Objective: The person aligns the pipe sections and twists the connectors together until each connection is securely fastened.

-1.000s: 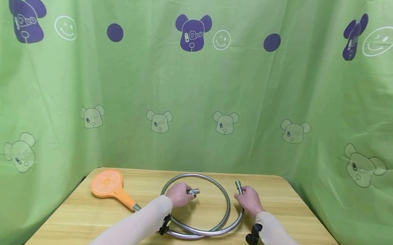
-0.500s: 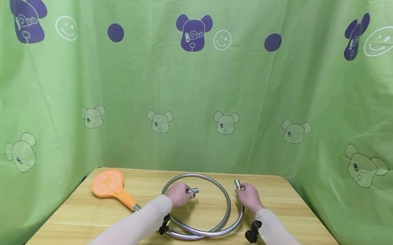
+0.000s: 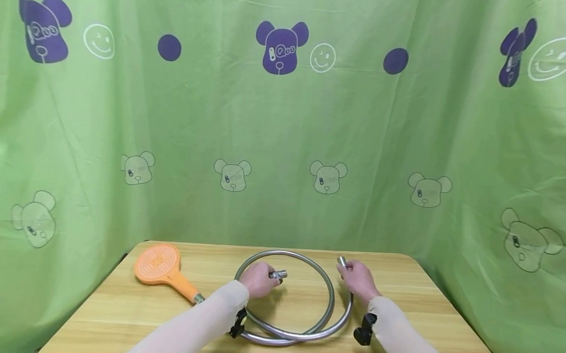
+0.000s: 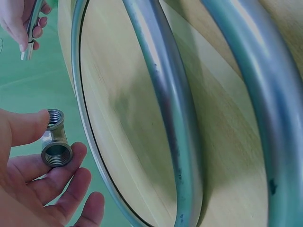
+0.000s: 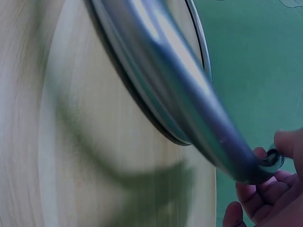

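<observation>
My left hand (image 3: 258,279) pinches a small metal tee fitting (image 4: 57,135) between thumb and fingers; two of its threaded openings face the left wrist camera. On the right, my right hand (image 3: 360,281) grips the shower hose (image 3: 331,299) just below its metal end nut (image 3: 341,260), which pokes up past the fingertips. The silver hose lies looped on the table between and under both hands. An orange shower head (image 3: 158,265) rests at the left, its handle pointing towards the left forearm, which hides where handle and hose meet.
Everything lies on a light wooden table (image 3: 96,316) with rounded far corners. A green curtain (image 3: 281,213) with bear prints stands right behind it and along both sides. Black wrist cameras (image 3: 365,329) are strapped below each hand.
My right hand has shifted slightly up along the hose towards its end, so less of the nut sticks out. The left hand keeps the tee fitting in nearly the same spot.
</observation>
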Demonstrator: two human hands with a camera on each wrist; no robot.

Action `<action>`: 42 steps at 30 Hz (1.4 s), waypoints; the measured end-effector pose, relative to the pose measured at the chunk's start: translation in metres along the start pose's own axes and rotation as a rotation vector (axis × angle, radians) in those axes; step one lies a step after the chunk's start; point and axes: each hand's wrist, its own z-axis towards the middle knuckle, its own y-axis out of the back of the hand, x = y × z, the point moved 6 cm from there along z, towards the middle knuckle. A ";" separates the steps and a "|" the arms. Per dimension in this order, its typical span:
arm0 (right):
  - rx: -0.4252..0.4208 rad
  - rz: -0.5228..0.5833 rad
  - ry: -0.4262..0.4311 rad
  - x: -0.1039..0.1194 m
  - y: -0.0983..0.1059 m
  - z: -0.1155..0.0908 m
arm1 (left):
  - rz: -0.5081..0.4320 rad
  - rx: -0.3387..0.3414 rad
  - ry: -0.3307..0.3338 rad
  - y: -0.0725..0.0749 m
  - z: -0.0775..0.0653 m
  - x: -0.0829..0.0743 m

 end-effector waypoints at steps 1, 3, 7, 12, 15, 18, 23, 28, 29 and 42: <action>-0.001 0.003 -0.004 0.000 0.000 0.000 | -0.006 0.005 0.004 -0.001 0.000 0.000; 0.003 0.005 0.003 -0.001 -0.001 0.001 | -0.014 0.011 0.010 -0.001 0.000 0.001; 0.002 -0.007 0.037 0.004 -0.002 0.001 | -0.032 0.017 0.025 0.000 0.000 0.002; -0.003 -0.020 0.103 0.017 -0.003 0.000 | -0.001 0.004 0.027 0.002 0.002 0.002; -0.007 -0.040 0.129 0.026 -0.005 0.000 | 0.023 -0.008 0.017 0.005 0.002 0.002; -0.001 -0.060 0.146 0.034 -0.007 0.000 | 0.038 -0.021 0.002 0.008 0.002 0.001; 0.038 -0.084 0.171 0.043 -0.013 0.003 | 0.068 -0.027 -0.010 0.013 0.002 -0.001; 0.046 -0.136 0.233 0.052 -0.016 0.005 | 0.043 -0.031 -0.011 0.017 0.003 0.000; 0.045 -0.145 0.245 0.055 -0.017 0.005 | 0.038 -0.032 -0.008 0.017 0.003 0.000; 0.098 -0.189 0.330 0.078 -0.026 0.005 | 0.004 -0.033 0.005 0.019 0.007 0.000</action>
